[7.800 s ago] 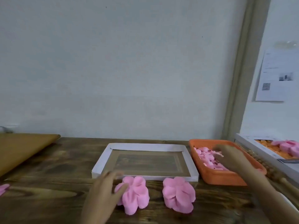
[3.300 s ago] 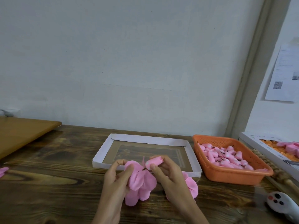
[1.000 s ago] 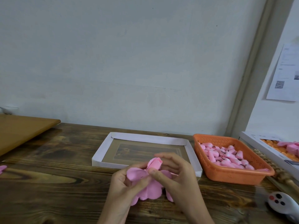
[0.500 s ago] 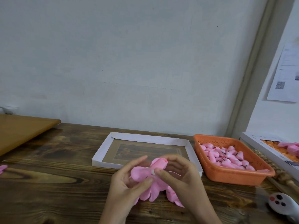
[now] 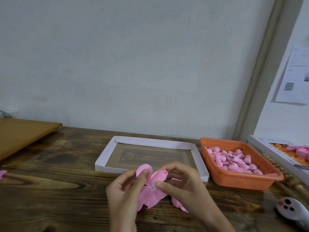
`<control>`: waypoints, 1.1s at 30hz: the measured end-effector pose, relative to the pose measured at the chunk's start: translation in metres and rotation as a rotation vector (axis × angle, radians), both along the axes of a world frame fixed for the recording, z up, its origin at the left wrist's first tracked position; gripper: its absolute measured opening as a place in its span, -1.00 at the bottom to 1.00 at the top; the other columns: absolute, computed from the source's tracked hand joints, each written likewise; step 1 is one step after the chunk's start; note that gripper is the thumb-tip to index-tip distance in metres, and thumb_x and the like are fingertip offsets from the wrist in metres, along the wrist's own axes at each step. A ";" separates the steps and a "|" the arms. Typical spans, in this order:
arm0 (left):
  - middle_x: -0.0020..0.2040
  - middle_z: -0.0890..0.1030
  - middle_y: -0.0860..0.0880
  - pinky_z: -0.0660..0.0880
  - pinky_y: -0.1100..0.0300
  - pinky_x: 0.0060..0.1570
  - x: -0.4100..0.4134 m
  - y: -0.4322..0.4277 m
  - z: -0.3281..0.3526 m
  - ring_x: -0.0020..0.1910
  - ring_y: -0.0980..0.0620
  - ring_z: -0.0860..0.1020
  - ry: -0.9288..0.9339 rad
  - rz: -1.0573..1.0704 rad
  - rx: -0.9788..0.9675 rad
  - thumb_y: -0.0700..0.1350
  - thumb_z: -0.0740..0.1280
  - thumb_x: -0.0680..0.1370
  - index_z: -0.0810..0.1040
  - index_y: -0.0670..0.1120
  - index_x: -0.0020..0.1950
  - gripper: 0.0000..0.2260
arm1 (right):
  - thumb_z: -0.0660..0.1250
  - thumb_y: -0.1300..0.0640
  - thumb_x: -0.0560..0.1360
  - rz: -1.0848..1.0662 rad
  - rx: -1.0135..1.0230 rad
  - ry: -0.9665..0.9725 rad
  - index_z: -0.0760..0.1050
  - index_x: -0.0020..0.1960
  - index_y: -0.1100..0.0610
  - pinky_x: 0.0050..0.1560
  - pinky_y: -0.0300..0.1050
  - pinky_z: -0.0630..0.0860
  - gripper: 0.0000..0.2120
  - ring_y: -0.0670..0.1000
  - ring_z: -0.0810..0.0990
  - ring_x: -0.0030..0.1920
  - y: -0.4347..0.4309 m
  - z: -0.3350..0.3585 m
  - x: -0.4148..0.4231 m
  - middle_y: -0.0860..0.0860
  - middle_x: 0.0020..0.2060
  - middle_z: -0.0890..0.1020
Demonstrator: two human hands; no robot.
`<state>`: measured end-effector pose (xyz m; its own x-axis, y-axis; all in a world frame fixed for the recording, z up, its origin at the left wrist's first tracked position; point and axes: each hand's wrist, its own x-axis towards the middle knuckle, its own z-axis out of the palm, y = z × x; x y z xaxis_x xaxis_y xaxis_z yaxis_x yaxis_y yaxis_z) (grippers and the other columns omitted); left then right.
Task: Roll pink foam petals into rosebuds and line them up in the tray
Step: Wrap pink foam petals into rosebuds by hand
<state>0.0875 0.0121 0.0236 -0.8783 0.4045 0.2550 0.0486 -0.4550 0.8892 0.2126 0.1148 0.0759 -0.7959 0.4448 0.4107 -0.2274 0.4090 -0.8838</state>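
Both hands work just in front of the white cardboard tray (image 5: pixel 107 158), which lies flat on the wooden table. My right hand (image 5: pixel 182 186) pinches a small pink bud core (image 5: pixel 159 176) between thumb and fingers. My left hand (image 5: pixel 123 193) pinches one petal (image 5: pixel 142 169) of the pink foam petal sheet (image 5: pixel 153 196) that hangs around the core. A second pink petal sheet (image 5: pixel 178 202) lies on the table, mostly hidden under my right hand. The tray holds no rosebuds.
An orange basket (image 5: pixel 234 180) full of pink bud cores stands right of the tray. Further right is a white box (image 5: pixel 267 151) with orange and pink pieces, a wooden beaded stick (image 5: pixel 291 180), and a white tool (image 5: pixel 294 210). A tan board (image 5: pixel 21 134) lies far left.
My left hand has lifted one petal up beside the core and pinches it. The core now tilts to the right in my right hand. Earlier, that hand took the core from the orange basket.
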 end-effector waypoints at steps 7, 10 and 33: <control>-0.22 0.75 -0.08 0.57 0.31 -0.28 0.008 0.001 0.008 -0.21 0.01 0.72 0.131 0.011 0.051 0.10 0.55 0.32 0.79 0.04 -0.12 -0.79 | 0.57 0.15 0.49 -0.026 0.069 -0.010 0.67 0.06 -0.02 0.05 -0.11 0.66 -0.81 0.07 0.74 0.06 0.003 0.004 -0.002 -0.02 0.01 0.75; -0.20 0.76 -0.05 0.58 0.32 -0.25 0.009 0.000 0.008 -0.17 0.02 0.72 0.211 0.015 0.032 0.07 0.53 0.40 0.79 0.08 -0.10 -0.86 | 0.59 0.18 0.46 -0.041 0.083 0.002 0.68 0.06 0.01 0.05 -0.09 0.66 -0.79 0.09 0.74 0.06 0.004 0.004 -0.002 -0.02 0.11 0.72; -0.04 0.73 -0.08 0.58 0.32 -0.13 0.007 -0.018 0.020 -0.01 -0.03 0.69 0.419 -0.059 0.028 0.06 0.49 0.45 0.78 0.04 -0.08 -0.86 | 0.59 0.10 0.47 -0.065 0.161 -0.003 0.66 0.12 -0.05 0.02 0.05 0.70 -0.74 0.07 0.75 0.01 0.004 0.009 -0.002 -0.02 0.00 0.76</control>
<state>0.0947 -0.0055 0.0436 -0.6719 0.4389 0.5965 0.3760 -0.4917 0.7854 0.2109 0.1193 0.0852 -0.7692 0.4239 0.4781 -0.1932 0.5589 -0.8064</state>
